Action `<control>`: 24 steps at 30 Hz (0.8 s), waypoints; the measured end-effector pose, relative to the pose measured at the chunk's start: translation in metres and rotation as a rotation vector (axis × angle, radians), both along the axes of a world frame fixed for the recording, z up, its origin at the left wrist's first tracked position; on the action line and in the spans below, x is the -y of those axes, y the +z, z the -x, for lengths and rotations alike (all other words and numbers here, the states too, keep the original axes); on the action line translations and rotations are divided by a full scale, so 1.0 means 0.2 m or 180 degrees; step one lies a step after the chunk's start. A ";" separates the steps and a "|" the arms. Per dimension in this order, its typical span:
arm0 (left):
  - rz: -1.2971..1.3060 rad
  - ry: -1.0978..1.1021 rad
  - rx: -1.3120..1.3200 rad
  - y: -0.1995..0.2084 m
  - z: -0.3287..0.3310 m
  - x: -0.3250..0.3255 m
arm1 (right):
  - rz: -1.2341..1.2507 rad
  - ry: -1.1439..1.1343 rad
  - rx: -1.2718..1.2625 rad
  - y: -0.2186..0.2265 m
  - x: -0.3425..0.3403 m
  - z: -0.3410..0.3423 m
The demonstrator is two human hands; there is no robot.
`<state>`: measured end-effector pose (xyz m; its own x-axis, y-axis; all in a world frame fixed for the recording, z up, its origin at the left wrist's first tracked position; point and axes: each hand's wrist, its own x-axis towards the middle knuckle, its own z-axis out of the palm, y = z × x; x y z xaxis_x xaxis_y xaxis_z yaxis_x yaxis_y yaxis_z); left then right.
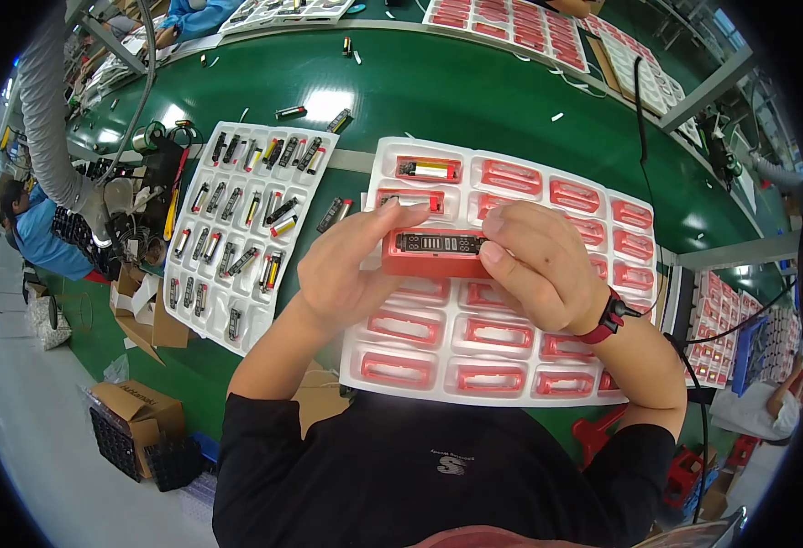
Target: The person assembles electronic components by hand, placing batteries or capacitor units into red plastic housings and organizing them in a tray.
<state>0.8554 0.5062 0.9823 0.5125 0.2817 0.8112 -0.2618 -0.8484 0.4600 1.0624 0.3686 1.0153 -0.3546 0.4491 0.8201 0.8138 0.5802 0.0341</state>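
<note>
The left hand (339, 265) and right hand (552, 265) are clamped on opposite ends of the red casing (438, 265), above the white tray (353, 363). A black insert (438, 243) lies in its opening. Advisable: keep the casing level, pressure even, insert flush.

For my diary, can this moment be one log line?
left hand: holding red rectangular plastic casing | right hand: holding same casing | inside casing: black rectangular circuit board | below: white plastic tray

Red housing (433, 265) smooth plastic; white tray (448, 345) plastic; tabletop (438, 91) glossy; shirt (374, 475) matt cloth.
</note>
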 end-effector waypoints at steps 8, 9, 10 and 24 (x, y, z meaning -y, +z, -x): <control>0.0197 -0.0019 -0.0046 0.02 -0.06 0.02 | 0.0488 -0.0185 -0.0666 -0.03 0.04 0.04; 0.0523 -0.0028 -0.0106 0.00 -0.07 0.02 | 0.0679 -0.0296 -0.0859 -0.02 0.04 0.05; 0.0722 -0.0018 -0.0144 0.00 -0.08 0.03 | 0.0672 -0.0305 -0.0852 -0.02 0.04 0.05; 0.1636 0.0679 -0.0974 -0.08 -0.12 -0.64 | 0.2940 -0.0623 -0.2222 -0.04 0.03 0.11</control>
<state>0.8796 0.6347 0.9668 0.5892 0.7179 0.3709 0.0964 -0.5182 0.8498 1.0412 0.3616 1.0076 0.1842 0.9724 0.1434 0.5676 0.0138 -0.8232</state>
